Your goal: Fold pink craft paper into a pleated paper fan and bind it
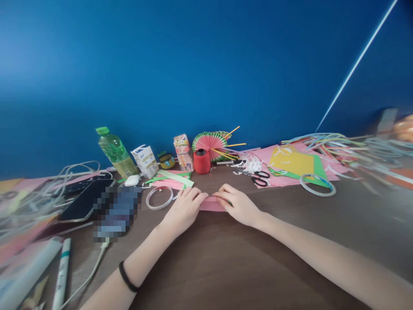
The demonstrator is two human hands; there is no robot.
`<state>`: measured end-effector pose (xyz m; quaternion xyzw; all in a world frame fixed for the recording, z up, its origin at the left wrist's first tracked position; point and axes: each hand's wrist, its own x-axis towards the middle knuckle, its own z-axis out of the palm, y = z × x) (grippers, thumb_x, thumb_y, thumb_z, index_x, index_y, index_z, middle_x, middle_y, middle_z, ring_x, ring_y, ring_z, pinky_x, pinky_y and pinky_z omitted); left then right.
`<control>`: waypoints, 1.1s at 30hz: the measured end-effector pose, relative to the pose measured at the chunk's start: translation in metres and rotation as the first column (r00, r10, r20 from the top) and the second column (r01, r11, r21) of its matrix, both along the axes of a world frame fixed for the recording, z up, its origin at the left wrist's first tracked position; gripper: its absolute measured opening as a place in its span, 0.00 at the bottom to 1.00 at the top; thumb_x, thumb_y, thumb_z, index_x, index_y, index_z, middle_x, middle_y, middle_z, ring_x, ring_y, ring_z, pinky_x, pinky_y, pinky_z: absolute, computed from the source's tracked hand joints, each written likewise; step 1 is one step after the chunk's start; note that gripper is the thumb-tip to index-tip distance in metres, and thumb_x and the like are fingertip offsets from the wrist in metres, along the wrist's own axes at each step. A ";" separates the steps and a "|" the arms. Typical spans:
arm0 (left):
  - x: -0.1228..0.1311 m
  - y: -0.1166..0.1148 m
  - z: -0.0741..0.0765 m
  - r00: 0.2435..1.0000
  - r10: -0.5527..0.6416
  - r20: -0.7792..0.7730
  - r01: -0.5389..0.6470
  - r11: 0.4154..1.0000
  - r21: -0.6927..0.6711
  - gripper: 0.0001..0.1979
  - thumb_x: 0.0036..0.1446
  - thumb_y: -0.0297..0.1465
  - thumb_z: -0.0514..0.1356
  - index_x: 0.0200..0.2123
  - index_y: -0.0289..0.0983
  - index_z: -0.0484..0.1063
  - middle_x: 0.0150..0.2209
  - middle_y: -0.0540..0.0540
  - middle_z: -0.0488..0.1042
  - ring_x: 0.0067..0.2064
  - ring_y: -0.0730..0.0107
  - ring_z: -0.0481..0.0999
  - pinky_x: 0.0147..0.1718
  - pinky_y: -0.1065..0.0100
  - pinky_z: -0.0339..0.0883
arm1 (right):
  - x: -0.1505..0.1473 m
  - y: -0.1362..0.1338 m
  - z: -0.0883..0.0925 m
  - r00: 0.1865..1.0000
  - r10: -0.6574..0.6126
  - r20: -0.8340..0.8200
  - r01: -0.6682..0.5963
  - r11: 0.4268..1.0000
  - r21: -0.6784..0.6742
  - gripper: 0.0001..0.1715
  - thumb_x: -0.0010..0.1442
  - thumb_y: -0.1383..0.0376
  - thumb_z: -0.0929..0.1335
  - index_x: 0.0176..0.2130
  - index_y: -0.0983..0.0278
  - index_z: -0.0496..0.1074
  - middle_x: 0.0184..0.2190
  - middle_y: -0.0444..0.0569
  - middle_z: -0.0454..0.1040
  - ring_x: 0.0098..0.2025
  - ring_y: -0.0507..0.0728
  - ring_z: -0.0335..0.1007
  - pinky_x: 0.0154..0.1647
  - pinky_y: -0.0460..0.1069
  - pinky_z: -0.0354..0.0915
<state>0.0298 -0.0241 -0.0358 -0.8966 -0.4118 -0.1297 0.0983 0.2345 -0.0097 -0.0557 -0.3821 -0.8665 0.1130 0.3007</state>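
Two hands [183,211] [238,206] and one pink paper strip [211,204]; two tape rolls [159,208] [318,193] — one left, one right; two phones [86,200] [121,213] at left; one green-capped bottle [116,155], one white box [145,162], one pink carton [183,153], one red spool [201,163], one pair of scissors [259,177], one marker [62,275], one black wristband [125,279] — the cables [66,181] at far left are too tangled to count.

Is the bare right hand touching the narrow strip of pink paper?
Touching. The head view shows the bare right hand with its thumb and fingers closed over the right end of the narrow strip of pink paper, no gap between.
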 end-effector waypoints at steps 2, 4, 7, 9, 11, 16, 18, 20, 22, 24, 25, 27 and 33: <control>0.000 0.001 0.000 1.000 -0.001 0.016 0.001 0.999 0.039 0.15 0.59 0.22 0.45 0.45 0.36 0.65 0.39 0.43 0.68 0.42 0.65 0.64 0.43 0.62 0.59 | 0.001 0.002 0.000 1.000 0.016 0.022 -0.017 1.000 0.021 0.15 0.63 0.66 0.57 0.44 0.64 0.70 0.36 0.48 0.68 0.36 0.51 0.65 0.39 0.46 0.61; 0.000 0.001 0.001 1.000 0.004 0.029 -0.006 0.998 0.067 0.12 0.59 0.25 0.47 0.43 0.35 0.66 0.38 0.43 0.68 0.41 0.65 0.64 0.42 0.62 0.59 | 0.002 0.004 0.000 0.999 0.003 0.052 -0.009 0.994 0.105 0.15 0.63 0.65 0.58 0.42 0.64 0.71 0.34 0.48 0.70 0.36 0.51 0.65 0.39 0.47 0.59; 0.001 0.002 0.001 1.000 0.018 0.012 -0.019 0.995 0.099 0.11 0.60 0.29 0.47 0.39 0.34 0.67 0.37 0.43 0.68 0.39 0.64 0.65 0.40 0.63 0.60 | 0.004 0.006 0.001 0.994 -0.044 0.099 0.012 0.953 0.301 0.14 0.62 0.66 0.59 0.39 0.64 0.72 0.33 0.48 0.70 0.36 0.52 0.62 0.38 0.48 0.55; 0.002 0.002 0.002 0.999 0.036 -0.032 -0.032 0.991 0.128 0.11 0.60 0.29 0.46 0.38 0.34 0.68 0.36 0.42 0.69 0.39 0.64 0.65 0.39 0.63 0.60 | 0.006 0.007 0.002 0.990 -0.041 0.133 -0.017 0.914 0.406 0.14 0.62 0.67 0.59 0.37 0.65 0.72 0.32 0.49 0.70 0.36 0.53 0.61 0.38 0.49 0.54; 0.002 0.002 0.003 0.994 0.058 -0.093 -0.043 0.988 0.151 0.11 0.60 0.29 0.46 0.36 0.34 0.68 0.35 0.43 0.69 0.38 0.64 0.66 0.37 0.64 0.59 | 0.007 0.007 0.002 0.985 -0.019 0.172 -0.064 0.883 0.465 0.14 0.62 0.69 0.58 0.36 0.65 0.72 0.32 0.49 0.70 0.36 0.53 0.60 0.38 0.48 0.53; 0.005 -0.003 0.004 0.968 0.108 -0.225 -0.090 0.992 0.091 0.10 0.59 0.29 0.50 0.30 0.34 0.68 0.28 0.45 0.68 0.32 0.65 0.68 0.32 0.65 0.58 | 0.010 0.011 -0.001 0.942 0.037 0.334 -0.180 0.894 0.410 0.13 0.61 0.69 0.59 0.34 0.67 0.71 0.31 0.49 0.68 0.33 0.53 0.59 0.34 0.48 0.52; 0.006 -0.005 0.005 0.964 0.102 -0.246 -0.094 0.995 0.042 0.08 0.58 0.28 0.51 0.29 0.34 0.68 0.27 0.45 0.68 0.32 0.66 0.69 0.30 0.66 0.58 | 0.010 0.012 -0.004 0.926 0.064 0.372 -0.204 0.914 0.351 0.13 0.61 0.69 0.59 0.33 0.67 0.71 0.30 0.49 0.68 0.32 0.53 0.59 0.33 0.48 0.53; 0.006 -0.005 0.005 0.968 0.094 -0.235 -0.098 0.995 -0.007 0.07 0.57 0.29 0.53 0.30 0.34 0.68 0.28 0.45 0.69 0.32 0.66 0.69 0.30 0.67 0.58 | 0.011 0.013 -0.005 0.931 0.080 0.355 -0.189 0.940 0.284 0.13 0.60 0.69 0.59 0.33 0.67 0.71 0.31 0.49 0.68 0.33 0.53 0.60 0.35 0.48 0.54; 0.003 -0.004 0.006 0.977 0.102 -0.185 -0.117 0.991 -0.070 0.07 0.57 0.30 0.53 0.31 0.35 0.68 0.30 0.46 0.69 0.34 0.67 0.69 0.31 0.68 0.59 | 0.011 0.014 -0.004 0.950 0.099 0.296 -0.161 0.967 0.195 0.11 0.60 0.68 0.61 0.34 0.66 0.72 0.31 0.49 0.68 0.34 0.52 0.61 0.36 0.47 0.56; -0.001 -0.002 0.007 0.988 0.120 -0.102 -0.135 0.978 -0.158 0.07 0.57 0.31 0.52 0.32 0.36 0.68 0.32 0.48 0.70 0.36 0.68 0.70 0.33 0.69 0.60 | 0.012 0.015 -0.003 0.970 0.115 0.213 -0.138 0.986 0.092 0.09 0.58 0.68 0.63 0.34 0.66 0.72 0.31 0.48 0.68 0.35 0.52 0.62 0.37 0.47 0.58; -0.003 0.000 0.008 0.990 0.127 -0.053 -0.135 0.968 -0.209 0.08 0.58 0.32 0.51 0.32 0.37 0.69 0.32 0.48 0.70 0.37 0.69 0.70 0.34 0.70 0.60 | 0.012 0.016 -0.002 0.978 0.121 0.169 -0.130 0.991 0.040 0.08 0.57 0.68 0.63 0.34 0.66 0.73 0.30 0.48 0.68 0.35 0.52 0.62 0.38 0.46 0.59; -0.008 0.003 0.009 0.990 0.135 0.042 -0.115 0.942 -0.317 0.10 0.58 0.31 0.50 0.34 0.38 0.70 0.34 0.49 0.71 0.38 0.70 0.70 0.37 0.71 0.61 | 0.012 0.017 0.000 0.988 0.130 0.088 -0.125 0.990 -0.058 0.07 0.56 0.69 0.65 0.33 0.66 0.73 0.30 0.47 0.68 0.35 0.52 0.63 0.38 0.46 0.60; -0.017 0.012 0.009 0.966 0.198 0.169 -0.080 0.843 -0.533 0.14 0.57 0.31 0.48 0.38 0.39 0.74 0.38 0.48 0.75 0.40 0.70 0.72 0.41 0.69 0.62 | 0.018 0.022 0.005 0.991 0.091 -0.095 -0.118 0.930 -0.349 0.02 0.51 0.70 0.67 0.30 0.67 0.70 0.25 0.43 0.68 0.28 0.49 0.63 0.31 0.44 0.60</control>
